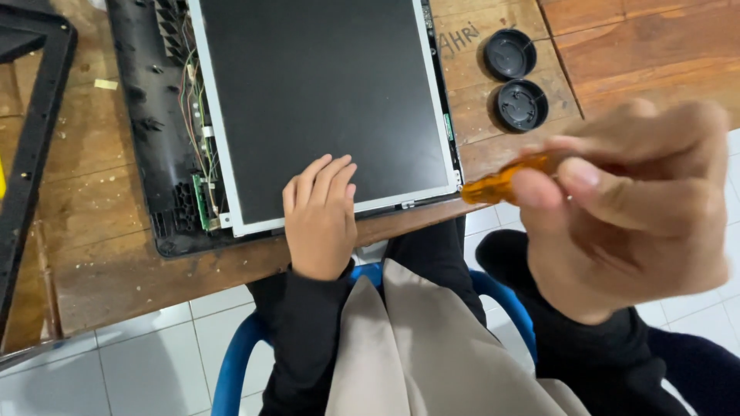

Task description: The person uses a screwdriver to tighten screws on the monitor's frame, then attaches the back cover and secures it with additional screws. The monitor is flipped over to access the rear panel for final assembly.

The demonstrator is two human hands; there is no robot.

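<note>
Orange translucent screwdriver handle (518, 179) is pinched between the thumb and fingers of the right hand (628, 208), raised close to the camera and blurred, above the front edge of the worn wooden bench (100, 246). Its shaft and tip are hidden behind the fingers, so the kind of driver cannot be told. The left hand (320, 216) lies flat, fingers together, palm down on the lower edge of a dark flat display panel in a silver metal frame (324, 100), holding nothing. The panel sits in an opened black plastic monitor shell (158, 146) with thin coloured wires and a small green circuit strip (202, 192) exposed along its left side. Two round black plastic caps (515, 77) rest on the bench to the right, well apart from the hands. A black bezel frame (35, 131) lies at far left, cut off. Pressure from the resting palm could likely mark or crack the bare panel, and the hidden tip could slip and scratch it. A blue chair rim (239, 354) shows below.
</note>
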